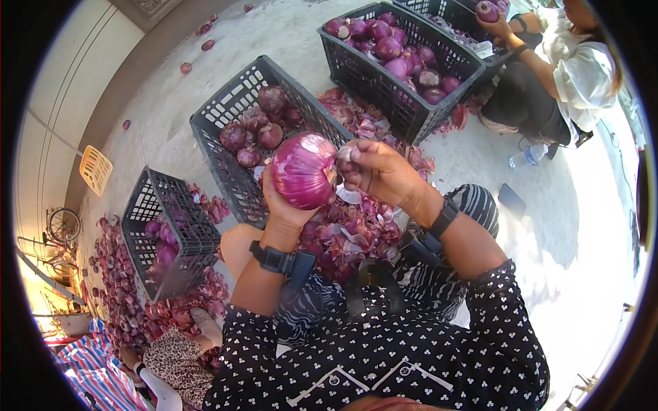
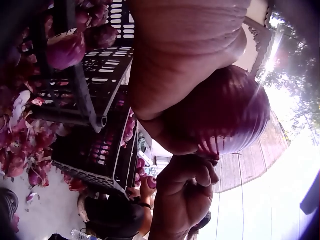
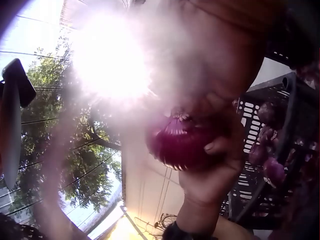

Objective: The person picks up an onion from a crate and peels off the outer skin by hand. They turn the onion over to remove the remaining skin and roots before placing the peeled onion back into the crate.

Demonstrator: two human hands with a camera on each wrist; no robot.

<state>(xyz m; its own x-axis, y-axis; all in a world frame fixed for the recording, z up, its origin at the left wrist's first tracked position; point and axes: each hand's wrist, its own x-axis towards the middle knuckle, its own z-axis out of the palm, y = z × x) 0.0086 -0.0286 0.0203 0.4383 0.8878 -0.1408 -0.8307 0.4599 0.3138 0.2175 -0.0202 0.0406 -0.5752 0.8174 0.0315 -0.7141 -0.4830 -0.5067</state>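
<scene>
A large, glossy purple-red onion [image 1: 301, 171] sits in my left hand [image 1: 282, 211], gripped from beneath and from the side. My right hand [image 1: 384, 172] has its fingers curled, and they pinch at the end of the onion that faces right. Something pale shows at those fingertips. From the left wrist view, the left palm covers much of the onion [image 2: 227, 110], with the right hand [image 2: 185, 195] close against its end. Glare washes out part of the right wrist view, where the left thumb lies across the onion [image 3: 182, 147].
Behind the onion stands a black crate [image 1: 226, 161] of onions. Another full crate [image 1: 411, 113] is farther back, and a smaller crate [image 1: 161, 236] stands left. Loose skins [image 1: 349, 236] cover the floor between my knees. A person [image 1: 548, 75] sits at the right, near a bottle [image 1: 528, 156] and phone [image 1: 512, 198].
</scene>
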